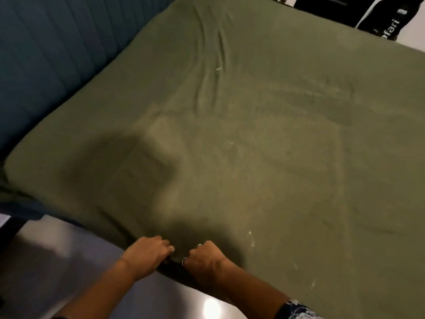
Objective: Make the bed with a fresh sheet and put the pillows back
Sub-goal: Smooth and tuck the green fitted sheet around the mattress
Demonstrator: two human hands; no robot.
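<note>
An olive-green sheet (253,134) covers the whole mattress, with creases running toward the far end and a few pale specks on it. At the near edge of the bed my left hand (147,252) and my right hand (204,256) sit close together, fingers curled over the sheet's edge where it wraps down the mattress side. Both grip the fabric there. No pillows are in view.
A dark blue padded headboard (46,54) runs along the left side of the bed. Glossy grey floor (69,261) lies below the near edge, with a light reflection. A black bag with white lettering (388,21) stands beyond the far right corner.
</note>
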